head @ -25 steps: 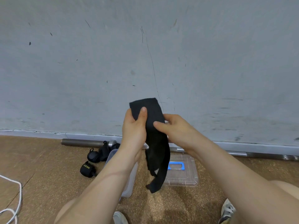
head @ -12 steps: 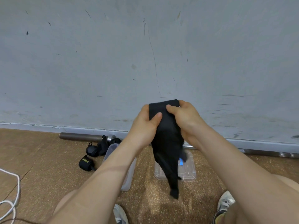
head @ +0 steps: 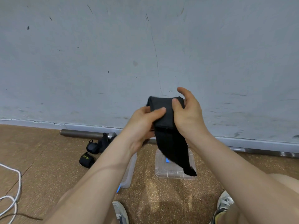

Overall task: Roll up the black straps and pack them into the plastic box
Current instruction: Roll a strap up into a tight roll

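You held the black strap (head: 169,139) up in front of the grey wall (head: 97,62), with both hands on its upper end. Your left hand (head: 142,125) gripped it from the left, with the thumb pressed flat across the front of the fabric and the other fingers tucked behind it. Your right hand (head: 187,117) pinched the top right corner with its thumb on the front. Its forefinger stood raised clear above the strap, and its remaining fingers were hidden behind the fabric.

The top of the strap was folded into a thick band between your hands. Its loose tail hung down and to the right, ending in front of the clear lid (head: 171,172), which lay flat on the brown floor (head: 161,199). The plastic box (head: 131,167) stood on the floor just left of the lid, largely hidden behind your left forearm.

Further left lay a rolled strap with yellow lettering (head: 86,160). Two more dark bundles (head: 93,147) lay just beside a metal bar (head: 80,134) that ran along the foot of the wall. A white cable (head: 14,188) curled at the left edge, and the toes of your shoes (head: 120,212) showed at the bottom.
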Available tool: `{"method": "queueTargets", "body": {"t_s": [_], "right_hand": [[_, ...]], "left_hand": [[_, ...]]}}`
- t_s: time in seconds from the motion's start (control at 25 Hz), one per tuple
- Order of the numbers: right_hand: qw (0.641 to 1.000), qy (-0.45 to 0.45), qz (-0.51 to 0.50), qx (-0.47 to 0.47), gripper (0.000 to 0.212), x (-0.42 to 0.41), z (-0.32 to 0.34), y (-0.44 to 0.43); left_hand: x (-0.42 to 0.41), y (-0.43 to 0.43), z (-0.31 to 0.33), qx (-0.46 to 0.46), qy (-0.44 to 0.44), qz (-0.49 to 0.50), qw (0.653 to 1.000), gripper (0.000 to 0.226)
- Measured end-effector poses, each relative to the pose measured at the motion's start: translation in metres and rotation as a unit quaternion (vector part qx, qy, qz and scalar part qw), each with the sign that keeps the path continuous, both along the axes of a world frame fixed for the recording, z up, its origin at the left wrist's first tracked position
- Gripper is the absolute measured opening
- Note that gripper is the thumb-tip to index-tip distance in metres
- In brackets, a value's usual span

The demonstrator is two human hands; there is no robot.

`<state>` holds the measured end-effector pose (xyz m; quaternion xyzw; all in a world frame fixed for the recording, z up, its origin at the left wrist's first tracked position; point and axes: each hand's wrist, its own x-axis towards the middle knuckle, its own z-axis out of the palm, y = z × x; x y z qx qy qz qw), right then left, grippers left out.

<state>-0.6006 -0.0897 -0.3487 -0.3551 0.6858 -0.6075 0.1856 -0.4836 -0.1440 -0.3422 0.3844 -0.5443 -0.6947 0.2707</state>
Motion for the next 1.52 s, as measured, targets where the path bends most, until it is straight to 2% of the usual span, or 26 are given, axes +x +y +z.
{"method": "queueTargets", "body": {"t_s": [0.08, 0.2, 0.32, 0.4, 0.48, 0.56, 0.64, 0.76, 0.84, 0.92, 1.0, 1.12, 1.2, 1.24, 1.32, 1.4, 1.48, 1.52], "right_hand": [[0.996, -0.012, 0.058, 0.059, 0.052, -0.003, 0.004, 0.002], [0.969, 0.056, 0.192, 0.142, 0.059, -0.001, 0.011, 0.006], [0.968, 0.048, 0.206, 0.137, 0.054, -0.008, 0.015, 0.011], [0.955, 0.047, 0.237, 0.17, 0.06, -0.014, 0.02, 0.015], [0.938, 0.143, 0.235, 0.212, 0.068, -0.018, 0.025, 0.019], [0.934, 0.234, 0.188, 0.194, 0.062, -0.017, 0.027, 0.022], [0.934, 0.281, 0.167, 0.146, 0.047, -0.014, 0.025, 0.022], [0.926, 0.318, 0.152, 0.132, 0.025, -0.013, 0.021, 0.018], [0.939, 0.29, 0.137, 0.12, 0.015, -0.017, 0.021, 0.014], [0.966, 0.194, 0.139, 0.101, 0.017, -0.02, 0.025, 0.013], [0.978, 0.104, 0.151, 0.097, 0.022, -0.025, 0.031, 0.013], [0.975, 0.016, 0.167, 0.142, 0.021, -0.034, 0.036, 0.017], [0.974, -0.023, 0.142, 0.173, 0.018, -0.038, 0.038, 0.017], [0.975, -0.058, 0.131, 0.171, 0.013, -0.039, 0.038, 0.016], [0.963, -0.185, 0.146, 0.134, 0.004, -0.035, 0.037, 0.016], [0.939, -0.273, 0.182, 0.103, 0.009, -0.03, 0.035, 0.018], [0.934, -0.28, 0.2, 0.094, 0.015, -0.021, 0.031, 0.018], [0.945, -0.247, 0.193, 0.094, 0.027, -0.016, 0.029, 0.017]], "left_hand": [[-0.005, 0.005, -0.003, -0.048, -0.014, 0.018, 0.999, 0.012], [-0.006, 0.001, -0.004, -0.038, -0.007, 0.054, 0.998, 0.021], [-0.004, 0.002, -0.005, -0.01, 0.017, 0.005, 1.0, 0.022], [-0.005, 0.005, -0.005, -0.026, 0.016, 0.006, 1.0, 0.022], [-0.006, 0.005, -0.002, -0.038, 0.018, 0.066, 0.997, 0.02], [-0.008, 0.0, 0.0, -0.028, 0.034, 0.127, 0.991, 0.018], [-0.008, -0.002, 0.0, -0.006, 0.05, 0.165, 0.985, 0.019], [-0.007, -0.003, 0.002, -0.003, 0.059, 0.206, 0.977, 0.026], [-0.006, -0.002, 0.005, -0.016, 0.078, 0.226, 0.971, 0.033], [-0.005, -0.001, 0.006, -0.027, 0.09, 0.234, 0.968, 0.038], [-0.004, 0.0, 0.007, -0.038, 0.092, 0.231, 0.968, 0.031], [-0.003, -0.001, 0.007, -0.048, 0.096, 0.214, 0.971, 0.014], [-0.004, -0.002, 0.005, -0.056, 0.088, 0.19, 0.976, 0.016], [-0.005, -0.002, 0.005, -0.064, 0.079, 0.179, 0.979, 0.019], [-0.006, -0.002, 0.004, -0.097, 0.062, 0.165, 0.98, 0.026], [-0.006, 0.0, 0.004, -0.132, 0.046, 0.154, 0.978, 0.03], [-0.006, 0.002, 0.004, -0.154, 0.031, 0.148, 0.977, 0.032], [-0.006, 0.003, 0.005, -0.162, 0.023, 0.151, 0.975, 0.032]]}}
